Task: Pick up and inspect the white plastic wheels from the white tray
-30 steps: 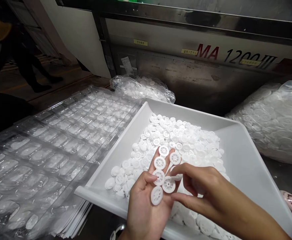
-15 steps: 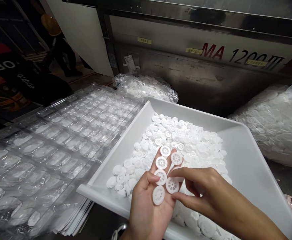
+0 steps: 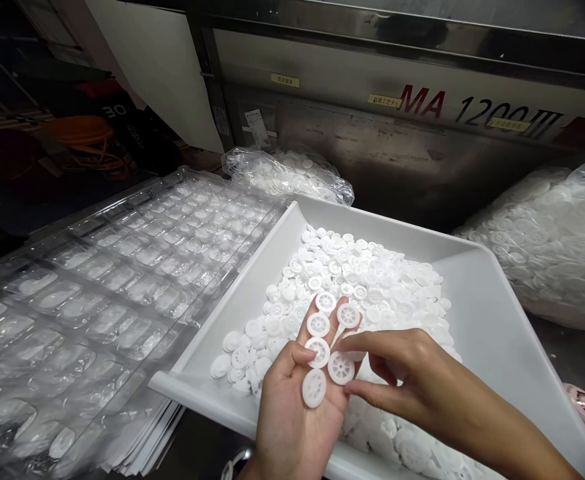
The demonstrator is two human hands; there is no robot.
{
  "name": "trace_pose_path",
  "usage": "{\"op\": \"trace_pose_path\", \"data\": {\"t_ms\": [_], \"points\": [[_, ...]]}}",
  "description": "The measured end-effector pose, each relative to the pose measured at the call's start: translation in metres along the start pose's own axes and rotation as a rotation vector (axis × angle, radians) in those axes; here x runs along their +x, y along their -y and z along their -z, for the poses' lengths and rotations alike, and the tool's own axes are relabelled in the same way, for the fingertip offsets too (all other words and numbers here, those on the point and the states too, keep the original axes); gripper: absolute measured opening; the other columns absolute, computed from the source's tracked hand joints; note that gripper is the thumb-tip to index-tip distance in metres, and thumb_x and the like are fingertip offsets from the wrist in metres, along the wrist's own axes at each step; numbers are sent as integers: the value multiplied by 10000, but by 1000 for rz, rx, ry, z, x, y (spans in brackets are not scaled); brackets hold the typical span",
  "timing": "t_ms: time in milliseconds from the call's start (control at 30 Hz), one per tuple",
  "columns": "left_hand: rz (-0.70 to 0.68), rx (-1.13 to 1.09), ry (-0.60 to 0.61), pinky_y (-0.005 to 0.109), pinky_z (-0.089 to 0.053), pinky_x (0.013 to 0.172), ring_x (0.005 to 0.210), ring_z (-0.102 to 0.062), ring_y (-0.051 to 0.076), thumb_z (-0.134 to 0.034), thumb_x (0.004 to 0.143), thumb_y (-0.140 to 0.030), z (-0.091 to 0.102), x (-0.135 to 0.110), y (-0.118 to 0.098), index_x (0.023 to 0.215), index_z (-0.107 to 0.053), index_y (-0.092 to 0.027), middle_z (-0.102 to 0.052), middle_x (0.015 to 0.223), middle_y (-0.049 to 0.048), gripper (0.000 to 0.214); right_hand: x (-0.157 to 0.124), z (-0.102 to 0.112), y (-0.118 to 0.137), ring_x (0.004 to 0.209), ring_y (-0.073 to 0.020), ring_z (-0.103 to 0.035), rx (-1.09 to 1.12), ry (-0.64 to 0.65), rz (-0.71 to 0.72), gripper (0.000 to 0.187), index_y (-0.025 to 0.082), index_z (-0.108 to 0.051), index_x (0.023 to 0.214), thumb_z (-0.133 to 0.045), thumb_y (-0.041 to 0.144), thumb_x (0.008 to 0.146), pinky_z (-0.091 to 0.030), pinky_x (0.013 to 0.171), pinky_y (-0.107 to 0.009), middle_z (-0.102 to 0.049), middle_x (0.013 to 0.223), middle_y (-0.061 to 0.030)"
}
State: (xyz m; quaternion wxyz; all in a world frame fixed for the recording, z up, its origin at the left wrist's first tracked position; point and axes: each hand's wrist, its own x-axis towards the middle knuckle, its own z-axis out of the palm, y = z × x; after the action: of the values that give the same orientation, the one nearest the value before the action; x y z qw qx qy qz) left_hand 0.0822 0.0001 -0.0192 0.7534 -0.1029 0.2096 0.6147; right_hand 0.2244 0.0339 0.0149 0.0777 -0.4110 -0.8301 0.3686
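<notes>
My left hand (image 3: 292,407) lies palm up over the grey tray, holding several white plastic gears along the palm and fingers. Its thumb presses on one gear (image 3: 317,353); another gear (image 3: 314,388) rests on the palm below. Toward the fingertips sit more gears, one of them a spoked gear (image 3: 348,315). My right hand (image 3: 397,373) reaches in from the right, with thumb and index finger closed around the edge of a gear (image 3: 341,368) at the left palm. Behind those fingers another gear is partly hidden. Beneath both hands spreads a heap of loose white gears (image 3: 372,280).
The grey tray (image 3: 472,280) has raised walls. At left lies a clear plastic blister tray (image 3: 137,267) with many pockets, above stacked sheets (image 3: 145,440). Bags of white parts stand behind (image 3: 292,177) and at right (image 3: 557,247). A machine panel (image 3: 352,140) closes off the back.
The view has turned slightly, and the person's legs in the left background are out of sight. Both hands keep nearly the same pose, with the gears still in the left palm.
</notes>
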Motion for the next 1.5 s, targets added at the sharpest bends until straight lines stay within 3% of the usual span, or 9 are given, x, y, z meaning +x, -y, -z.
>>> {"op": "trace_pose_path", "data": {"t_ms": [200, 367, 533, 667, 833, 1033, 1267, 1500], "points": [[-20, 26, -42, 415, -424, 993, 1182, -514, 267, -437, 719, -62, 1, 0, 1, 1295, -443, -145, -577, 1252, 140, 582, 0, 2, 0, 567, -89, -462, 37, -1, -21, 225, 304, -601, 1061, -592, 235, 847, -354, 548, -204, -545, 668, 78], [-19, 47, -92, 457, -421, 995, 1179, -517, 289, -463, 697, -60, -1, -1, 0, 1322, -408, -157, -556, 1279, 155, 634, -2, 5, -3, 562, -90, -458, 40, -12, -26, 255, 308, -571, 1086, -622, 280, 837, -359, 554, -213, -522, 670, 74], [-27, 44, -66, 457, -397, 1020, 1194, -502, 288, -444, 701, -57, -3, -1, 0, 1311, -416, -130, -544, 1293, 167, 615, -8, 16, -4, 610, -91, -482, -5, -40, -48, 207, 315, -525, 1059, -584, 320, 860, -372, 598, -215, -498, 667, 79], [-44, 38, -37, 443, -378, 1042, 1207, -485, 294, -448, 720, -70, 1, 0, 1, 1310, -418, -117, -525, 1313, 175, 593, -13, 22, -6, 593, -99, -447, -21, 52, -93, 84, 279, -502, 969, -480, 240, 897, -355, 574, -225, -478, 648, 76], [-44, 87, -49, 492, -363, 1041, 1207, -483, 309, -468, 730, -101, 2, 0, 2, 1260, -492, -141, -539, 1304, 156, 532, -22, 24, -18, 745, -129, -517, -112, 200, -216, 114, 285, -495, 981, -488, 240, 876, -387, 649, -250, -550, 835, 41], [-59, 131, -86, 518, -355, 1036, 1202, -485, 323, -484, 716, -91, -1, -1, 2, 1205, -550, -127, -561, 1277, 160, 495, -24, 24, -23, 739, -132, -523, -109, 250, -188, 81, 262, -472, 887, -491, 190, 854, -390, 640, -256, -550, 834, 42], [-53, 132, -80, 453, -370, 1044, 1201, -491, 299, -496, 709, -100, 0, -3, 2, 1275, -478, -139, -556, 1282, 165, 567, -18, 18, -19, 688, -128, -513, -96, 180, -192, 29, 252, -479, 866, -501, 262, 882, -372, 601, -249, -548, 785, 40], [-58, 122, -84, 434, -395, 1030, 1188, -502, 299, -499, 699, -85, -4, -2, 1, 1332, -383, -114, -556, 1272, 193, 644, -10, 17, -11, 595, -119, -464, -63, 71, -233, 118, 274, -500, 944, -499, 382, 897, -337, 536, -236, -504, 670, 62]]}}
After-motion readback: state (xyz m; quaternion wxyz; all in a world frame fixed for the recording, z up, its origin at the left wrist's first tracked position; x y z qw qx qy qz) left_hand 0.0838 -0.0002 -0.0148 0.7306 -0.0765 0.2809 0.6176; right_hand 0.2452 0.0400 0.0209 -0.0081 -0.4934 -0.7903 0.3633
